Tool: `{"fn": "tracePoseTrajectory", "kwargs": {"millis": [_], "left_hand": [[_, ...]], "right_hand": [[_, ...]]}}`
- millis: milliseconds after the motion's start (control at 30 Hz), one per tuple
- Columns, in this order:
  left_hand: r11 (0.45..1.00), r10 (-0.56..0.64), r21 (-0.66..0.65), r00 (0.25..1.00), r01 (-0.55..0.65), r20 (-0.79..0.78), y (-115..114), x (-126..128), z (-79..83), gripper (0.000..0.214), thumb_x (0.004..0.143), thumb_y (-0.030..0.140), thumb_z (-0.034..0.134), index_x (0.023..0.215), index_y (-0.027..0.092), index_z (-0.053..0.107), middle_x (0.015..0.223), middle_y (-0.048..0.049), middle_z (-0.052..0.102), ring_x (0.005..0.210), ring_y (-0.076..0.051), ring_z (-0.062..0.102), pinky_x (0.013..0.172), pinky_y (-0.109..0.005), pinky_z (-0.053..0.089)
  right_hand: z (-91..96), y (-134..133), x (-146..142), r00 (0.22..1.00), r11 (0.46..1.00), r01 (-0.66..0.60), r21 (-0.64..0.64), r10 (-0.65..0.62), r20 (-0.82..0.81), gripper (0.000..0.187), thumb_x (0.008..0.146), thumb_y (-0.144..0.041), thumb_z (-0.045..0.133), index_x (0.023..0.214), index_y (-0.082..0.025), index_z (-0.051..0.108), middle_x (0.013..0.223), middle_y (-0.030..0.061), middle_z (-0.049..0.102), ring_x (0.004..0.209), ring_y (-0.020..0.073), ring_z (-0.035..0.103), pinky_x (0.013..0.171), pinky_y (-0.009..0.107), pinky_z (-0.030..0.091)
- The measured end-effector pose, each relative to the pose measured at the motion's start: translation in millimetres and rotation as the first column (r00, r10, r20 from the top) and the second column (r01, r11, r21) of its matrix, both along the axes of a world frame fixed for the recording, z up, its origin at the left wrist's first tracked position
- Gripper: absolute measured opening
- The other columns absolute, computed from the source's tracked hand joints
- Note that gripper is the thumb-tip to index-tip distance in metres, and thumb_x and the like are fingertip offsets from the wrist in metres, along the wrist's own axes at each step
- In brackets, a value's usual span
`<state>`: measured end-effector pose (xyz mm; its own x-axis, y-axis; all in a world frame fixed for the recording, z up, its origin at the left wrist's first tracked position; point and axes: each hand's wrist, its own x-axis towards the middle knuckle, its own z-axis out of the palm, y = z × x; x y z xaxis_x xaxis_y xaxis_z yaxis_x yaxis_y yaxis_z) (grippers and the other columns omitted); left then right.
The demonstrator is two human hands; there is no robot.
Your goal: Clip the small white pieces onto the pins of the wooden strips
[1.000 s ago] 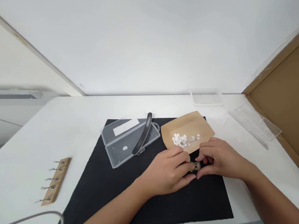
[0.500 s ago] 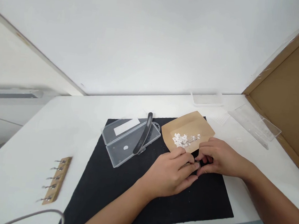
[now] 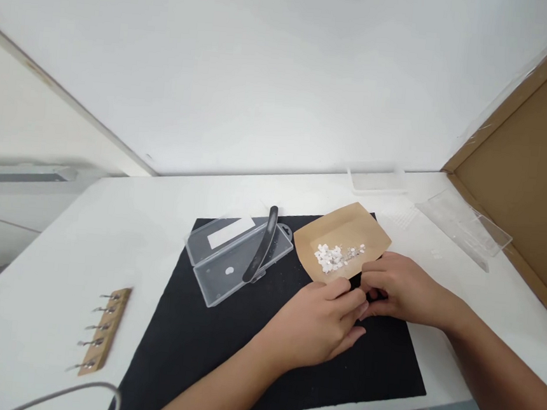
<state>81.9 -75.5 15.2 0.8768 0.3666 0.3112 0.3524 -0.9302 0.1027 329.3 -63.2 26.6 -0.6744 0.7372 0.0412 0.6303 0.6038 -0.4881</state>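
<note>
My left hand (image 3: 315,323) and my right hand (image 3: 400,286) meet over the right part of a black mat (image 3: 203,352). The fingertips of both are pinched together around something small that they hide. Just beyond the fingers lies a brown paper tray (image 3: 343,221) with a heap of white flakes (image 3: 331,258) in it. To the left, an opened clear plastic case (image 3: 213,283) rests on the mat. A black curved strip (image 3: 261,248), perhaps a nail file, lies across the case.
On the left stands a wooden strip (image 3: 112,331) with several metal clips, near a grey cable (image 3: 70,388). Clear plastic pieces (image 3: 463,228) and a clear tray (image 3: 377,190) lie at the back right, near a cardboard panel (image 3: 525,169).
My left hand has shifted slightly right and its fingers have closed in toward my right hand. The small thing glimpsed between the fingertips before is now covered.
</note>
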Motion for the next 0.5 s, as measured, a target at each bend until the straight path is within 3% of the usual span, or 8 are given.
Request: {"fn": "tracePoseTrajectory", "kwargs": {"millis": [267, 333, 400, 500], "left_hand": [[1.000, -0.015, -0.022, 0.999, 0.016, 0.046, 3.0, 3.3, 0.3, 0.033, 0.102, 0.048, 0.064, 0.109, 0.017, 0.071, 0.103, -0.0058, 0.069, 0.089, -0.022, 0.062, 0.065, -0.037, 0.053], [1.000, -0.019, 0.003, 0.997, 0.018, 0.077, 3.1, 3.5, -1.9, 0.033, 0.101, 0.047, 0.065, 0.109, 0.016, 0.072, 0.104, -0.0067, 0.070, 0.089, -0.022, 0.063, 0.067, -0.036, 0.055], [0.999, -0.040, 0.034, 0.989, 0.036, 0.143, 2.9, 3.2, -3.4, 0.038, 0.101, 0.049, 0.064, 0.115, 0.015, 0.072, 0.104, -0.0080, 0.072, 0.090, -0.023, 0.065, 0.070, -0.036, 0.057], [0.996, -0.072, 0.066, 0.953, 0.055, 0.295, 2.2, 1.3, -2.1, 0.049, 0.099, 0.052, 0.067, 0.130, 0.014, 0.069, 0.105, -0.0097, 0.073, 0.092, -0.023, 0.067, 0.076, -0.036, 0.059]], "right_hand": [[5.8, -6.0, -3.9, 0.993, 0.998, 0.045, 0.032, -0.048, 0.105, 0.036, 0.091, -0.043, 0.083, 0.076, -0.020, 0.059, 0.078, -0.0024, 0.066, 0.070, 0.0154, 0.053, 0.066, 0.030, 0.030], [10.5, -5.9, -3.3, 0.993, 0.998, 0.063, -0.010, -0.062, 0.102, 0.032, 0.087, -0.040, 0.087, 0.079, -0.021, 0.062, 0.079, -0.0032, 0.067, 0.072, 0.0154, 0.056, 0.066, 0.030, 0.032], [17.1, -7.2, -1.5, 0.994, 0.992, 0.087, -0.092, -0.080, 0.076, 0.031, 0.081, -0.040, 0.092, 0.091, -0.023, 0.068, 0.086, -0.0037, 0.070, 0.076, 0.0158, 0.060, 0.067, 0.029, 0.035], [23.3, -15.1, 1.9, 0.990, 0.976, 0.141, -0.164, -0.137, 0.034, 0.046, 0.078, -0.044, 0.093, 0.113, -0.027, 0.070, 0.095, -0.0029, 0.073, 0.082, 0.0171, 0.065, 0.069, 0.028, 0.041]]}}
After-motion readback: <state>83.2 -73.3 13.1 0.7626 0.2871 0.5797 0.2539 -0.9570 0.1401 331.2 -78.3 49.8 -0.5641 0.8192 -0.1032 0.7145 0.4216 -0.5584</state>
